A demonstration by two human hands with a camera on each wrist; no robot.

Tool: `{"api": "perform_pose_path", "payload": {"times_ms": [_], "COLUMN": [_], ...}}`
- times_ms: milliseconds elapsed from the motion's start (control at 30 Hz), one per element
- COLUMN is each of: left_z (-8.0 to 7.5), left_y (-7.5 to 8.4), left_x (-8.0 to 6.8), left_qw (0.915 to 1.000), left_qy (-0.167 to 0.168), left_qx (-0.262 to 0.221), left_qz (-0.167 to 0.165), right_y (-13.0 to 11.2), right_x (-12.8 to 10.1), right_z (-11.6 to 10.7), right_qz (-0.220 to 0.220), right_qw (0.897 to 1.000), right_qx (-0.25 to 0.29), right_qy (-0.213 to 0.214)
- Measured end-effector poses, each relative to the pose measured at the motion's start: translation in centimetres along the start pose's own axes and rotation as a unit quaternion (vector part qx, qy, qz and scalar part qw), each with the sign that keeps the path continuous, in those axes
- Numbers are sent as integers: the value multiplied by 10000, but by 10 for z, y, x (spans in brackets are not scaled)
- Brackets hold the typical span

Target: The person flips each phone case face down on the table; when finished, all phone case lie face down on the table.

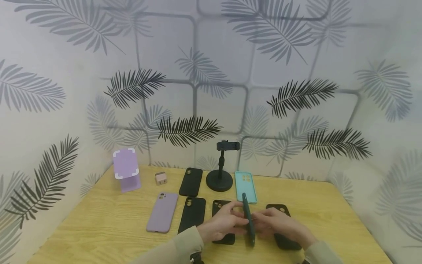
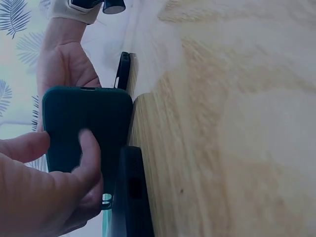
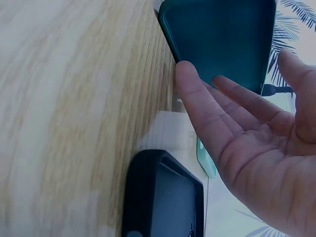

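Observation:
A dark green phone case (image 1: 248,223) stands on its long side between the two hands. My left hand (image 1: 227,222) grips it, one fingertip at its upper edge and a bent finger against its flat back, as the left wrist view shows. From the other side my right hand (image 3: 261,133) reaches toward its hollow inside with fingers extended and thumb apart; the fingertips overlap the case, and contact is hard to tell. Partly hidden beneath my left hand lies a black phone case (image 1: 225,239). Another black phone case (image 1: 286,242) lies under my right hand.
Behind the hands lies a light blue phone case (image 1: 245,185), beside a black phone stand (image 1: 219,180). Leftward are two black cases (image 1: 191,182), a purple case (image 1: 162,212), a pink charger plug (image 1: 161,178) and a purple stand (image 1: 126,165). A patterned wall (image 1: 224,55) backs the table.

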State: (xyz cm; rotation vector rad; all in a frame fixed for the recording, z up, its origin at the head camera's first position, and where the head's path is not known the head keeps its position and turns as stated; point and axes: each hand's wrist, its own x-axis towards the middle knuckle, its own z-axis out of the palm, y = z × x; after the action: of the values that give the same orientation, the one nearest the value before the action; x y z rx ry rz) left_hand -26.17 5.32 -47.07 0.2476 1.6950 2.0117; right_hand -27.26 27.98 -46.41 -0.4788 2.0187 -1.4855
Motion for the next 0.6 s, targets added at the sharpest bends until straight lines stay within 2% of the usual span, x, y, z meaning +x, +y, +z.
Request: {"api": "perform_pose_path", "payload": {"times_ms": [200,400,500,600], "left_z": [3,10,12,11], "left_y": [-1,2,5,7], "left_x": [-1,-2,-2,-1], "left_qw": [9993,9970,9957,9946], "left_qy": [-125,-106,-99,-64], "left_qx": [346,746,878,990], "left_qz": [-43,-182,-262,-314], "right_y": [-1,3,4,6], "right_x": [2,-1,-4,-8], "right_z": [3,-2,-7,-13], "right_qz": [-156,-234,-238,-218], "right_qw": [9998,9990,9984,9968], "right_qx": [-65,372,451,289], "right_qy": [-84,-11,240,716]}}
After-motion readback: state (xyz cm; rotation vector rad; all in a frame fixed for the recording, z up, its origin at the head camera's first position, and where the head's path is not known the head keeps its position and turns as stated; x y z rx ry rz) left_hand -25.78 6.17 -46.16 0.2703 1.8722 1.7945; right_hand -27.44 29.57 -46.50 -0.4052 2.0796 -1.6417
